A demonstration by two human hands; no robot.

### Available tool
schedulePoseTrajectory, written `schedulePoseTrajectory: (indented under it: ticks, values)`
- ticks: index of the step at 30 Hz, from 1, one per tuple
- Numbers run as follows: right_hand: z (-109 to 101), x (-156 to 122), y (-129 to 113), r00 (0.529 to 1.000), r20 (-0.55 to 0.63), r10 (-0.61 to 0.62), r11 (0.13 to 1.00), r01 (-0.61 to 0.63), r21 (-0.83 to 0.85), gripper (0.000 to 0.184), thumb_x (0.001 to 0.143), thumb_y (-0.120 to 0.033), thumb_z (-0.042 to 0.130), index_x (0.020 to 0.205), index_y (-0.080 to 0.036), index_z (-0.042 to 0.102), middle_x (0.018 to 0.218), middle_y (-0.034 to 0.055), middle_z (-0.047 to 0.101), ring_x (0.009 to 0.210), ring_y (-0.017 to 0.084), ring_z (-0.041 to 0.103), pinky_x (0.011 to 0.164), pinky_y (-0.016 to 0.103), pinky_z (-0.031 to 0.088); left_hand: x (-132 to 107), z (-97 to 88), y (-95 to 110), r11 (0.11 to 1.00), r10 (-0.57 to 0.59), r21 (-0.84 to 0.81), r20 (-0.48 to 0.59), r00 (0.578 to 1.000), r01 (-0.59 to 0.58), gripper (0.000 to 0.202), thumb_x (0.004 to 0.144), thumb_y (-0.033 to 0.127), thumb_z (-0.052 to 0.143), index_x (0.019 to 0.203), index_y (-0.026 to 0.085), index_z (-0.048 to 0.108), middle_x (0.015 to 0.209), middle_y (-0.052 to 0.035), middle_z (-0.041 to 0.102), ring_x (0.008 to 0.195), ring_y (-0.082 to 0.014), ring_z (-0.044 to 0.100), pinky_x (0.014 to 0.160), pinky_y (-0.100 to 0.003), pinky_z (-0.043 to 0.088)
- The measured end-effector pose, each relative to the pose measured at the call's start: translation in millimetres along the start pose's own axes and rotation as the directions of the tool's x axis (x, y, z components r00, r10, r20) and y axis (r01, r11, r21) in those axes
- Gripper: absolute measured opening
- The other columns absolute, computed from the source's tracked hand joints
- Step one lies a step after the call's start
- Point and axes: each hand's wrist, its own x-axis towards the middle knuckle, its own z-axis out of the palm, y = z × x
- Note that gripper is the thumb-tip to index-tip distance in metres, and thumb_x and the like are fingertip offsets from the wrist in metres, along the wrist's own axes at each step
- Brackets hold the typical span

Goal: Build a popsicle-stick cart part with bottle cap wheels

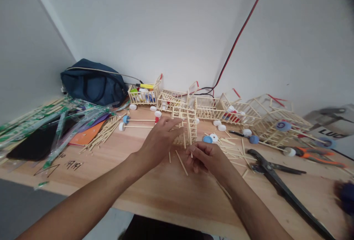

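Note:
My left hand (159,138) reaches over a small wooden stick frame (191,124), its thumb and forefinger closing on the left side. Part of the frame is hidden behind these fingers. In front of the frame, my right hand (207,156) pinches a short wooden stick (191,155) between thumb and forefinger, with the other fingers curled below. Another loose stick (181,162) lies on the table between my hands. A blue bottle cap (207,139) and a white cap (214,137) with a hole lie just beyond my right hand.
Several stick carts (210,108) with cap wheels line the wall. Black pincers (272,173) and orange-handled pliers (318,155) lie right, near cut sticks (231,148). At left are a stick pile (106,132), a blue bag (92,85) and plastic wrappers (62,129).

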Motion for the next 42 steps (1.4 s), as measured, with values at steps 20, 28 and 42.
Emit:
schedulePoseTrajectory:
  ticks: [20, 28, 42]
  values:
    - [0, 9, 8, 0.991, -0.108, 0.08, 0.991, -0.068, 0.114, 0.053, 0.063, -0.068, 0.068, 0.064, -0.016, 0.059, 0.044, -0.0004, 0.061, 0.031, 0.007, 0.05, 0.034, 0.017, 0.026, 4, -7.5, 5, 0.999, 0.052, 0.006, 0.009, 0.999, -0.052, 0.027, 0.088, 0.008, 0.047, 0.109, 0.015, 0.064, 0.123, -0.0119, 0.062, 0.11, -0.0222, 0.053, 0.096, -0.042, 0.046]
    - [0, 9, 10, 0.99, -0.107, 0.094, 0.979, -0.072, 0.191, 0.051, 0.06, -0.065, 0.072, 0.062, -0.015, 0.06, 0.042, -0.0012, 0.06, 0.029, 0.006, 0.047, 0.032, 0.016, 0.027, 1, -8.5, 8, 0.999, 0.051, 0.008, 0.026, 0.998, -0.051, 0.028, 0.086, 0.008, 0.051, 0.108, 0.017, 0.065, 0.128, -0.012, 0.059, 0.115, -0.0254, 0.05, 0.097, -0.046, 0.045]
    - [-21, -2, -3, 0.996, -0.086, -0.01, 0.999, 0.013, 0.035, 0.048, 0.069, -0.062, 0.068, 0.064, -0.015, 0.062, 0.047, -0.0009, 0.061, 0.035, 0.005, 0.048, 0.037, 0.017, 0.03, -3, 3.1, 3, 0.965, 0.26, -0.012, -0.048, 0.964, -0.261, 0.014, 0.092, 0.017, 0.05, 0.094, 0.018, 0.064, 0.123, -0.0072, 0.063, 0.116, -0.0247, 0.049, 0.096, -0.043, 0.044]
